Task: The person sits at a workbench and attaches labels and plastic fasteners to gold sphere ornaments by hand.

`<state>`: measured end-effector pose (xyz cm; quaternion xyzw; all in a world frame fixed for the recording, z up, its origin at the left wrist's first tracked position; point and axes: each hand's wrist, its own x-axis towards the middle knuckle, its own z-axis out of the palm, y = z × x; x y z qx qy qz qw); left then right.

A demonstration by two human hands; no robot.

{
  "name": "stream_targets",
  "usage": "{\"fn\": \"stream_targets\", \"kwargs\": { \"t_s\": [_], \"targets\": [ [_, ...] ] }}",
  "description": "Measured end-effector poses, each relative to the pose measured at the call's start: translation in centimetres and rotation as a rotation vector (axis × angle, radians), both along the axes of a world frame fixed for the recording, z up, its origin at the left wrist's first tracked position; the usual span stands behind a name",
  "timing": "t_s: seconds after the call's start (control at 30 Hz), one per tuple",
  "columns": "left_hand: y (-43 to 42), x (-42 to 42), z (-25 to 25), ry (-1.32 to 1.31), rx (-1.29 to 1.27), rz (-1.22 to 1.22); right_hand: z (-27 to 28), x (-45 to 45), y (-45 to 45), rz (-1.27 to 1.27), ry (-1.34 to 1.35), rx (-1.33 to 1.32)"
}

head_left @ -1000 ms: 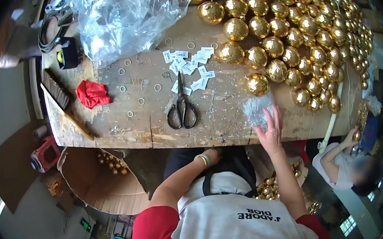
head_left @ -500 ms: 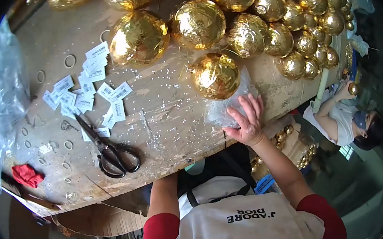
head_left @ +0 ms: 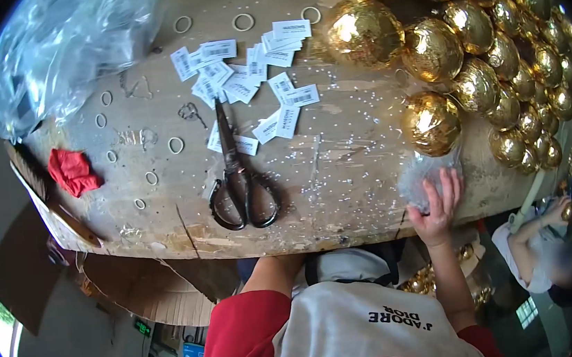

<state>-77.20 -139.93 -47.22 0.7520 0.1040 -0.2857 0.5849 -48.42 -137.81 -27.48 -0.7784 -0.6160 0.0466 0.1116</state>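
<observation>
Plastic bag (head_left: 412, 183), just beneath right fingers (head_left: 446, 188), held slightly apart, apparently touching it.

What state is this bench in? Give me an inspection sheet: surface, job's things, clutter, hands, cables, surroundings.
Surface: worn wooden tabletop, white specks scattered over it.
Job's things: clear bag near the front edge; gold balls just beyond it and massed at the right.
Clutter: scissors, tip at white labels; loose rings; red cloth; brush; crumpled plastic.
Hands: right hand with fingers spread over the bag; left hand hidden.
Cables: nothing seen on the tabletop.
Surroundings: cardboard box below left; another person at the right.
</observation>
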Motion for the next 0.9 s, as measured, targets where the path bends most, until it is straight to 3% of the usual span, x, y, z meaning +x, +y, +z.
{"fn": "stream_targets", "kwargs": {
  "t_s": [0.3,0.57,0.63,0.73,0.8,0.9],
  "targets": [
    [4.5,0.0,-4.0,-0.193,0.163,0.088,0.8,-0.9,0.6,-0.018,-0.040,0.068],
    [5.4,0.5,0.3,-0.368,0.259,0.182,1.4,-2.0,0.4,-0.001,-0.073,0.161],
    [8.1,-1.9,7.8,-0.153,-0.069,0.123,1.4,-2.1,0.2,0.002,-0.084,0.189],
    [12.0,-4.7,17.3,-0.289,-0.432,0.188,1.1,-2.1,-0.1,-0.006,-0.098,0.227],
    [15.7,-4.5,23.0,-0.466,-0.337,0.263,0.9,-2.2,-0.2,-0.004,-0.103,0.245],
    [21.3,-2.5,25.8,-0.722,0.210,0.544,0.6,-2.1,-0.3,-0.003,-0.105,0.273]
  ]
}}
